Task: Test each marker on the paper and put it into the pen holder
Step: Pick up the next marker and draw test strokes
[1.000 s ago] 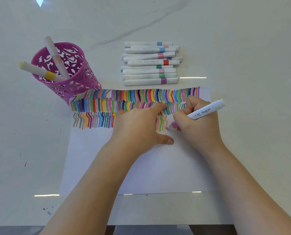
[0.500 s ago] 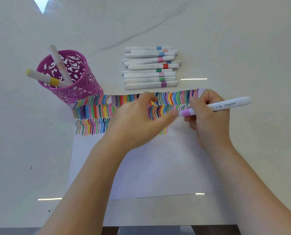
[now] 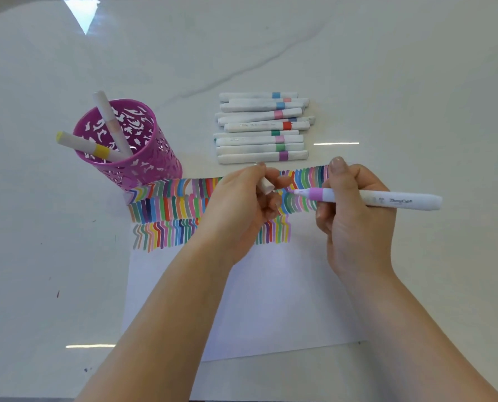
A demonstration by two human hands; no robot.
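over the far edge of the white sheet of paper [image 3: 271,300], both hands hang clear of the page. a second ago the right hand [image 3: 355,216] had the white-barrelled marker with the lilac band [image 3: 386,200] tip-down at the end of the third row of coloured test strokes [image 3: 166,236], and the left hand [image 3: 242,204] lay flat on the sheet to pin it. since then the marker has come up and turned roughly level, its lilac tip [image 3: 295,192] pointing left; right thumb and fingers curl round the barrel just behind the band. left hand has quit the paper and risen to meet it: thumb and fingertips pinch a small white cap [image 3: 266,184], open end facing the tip, near it but not yet touching. reading: the stroke for this colour looks finished, the last mark in the short third row being pale lilac, and the step in hand is recapping. next stop should be the magenta cut-out pen holder [image 3: 155,169] at the sheet's far-left corner, which already carries a yellow-banded marker [image 3: 85,145] and a pale peach-banded marker [image 3: 108,117]. beyond the paper a pile of capped white markers with coloured bands [image 3: 259,129] lies on the white marble-look table [image 3: 386,68], seemingly untested, so much of the job remains. note: nothing pins the sheet now.
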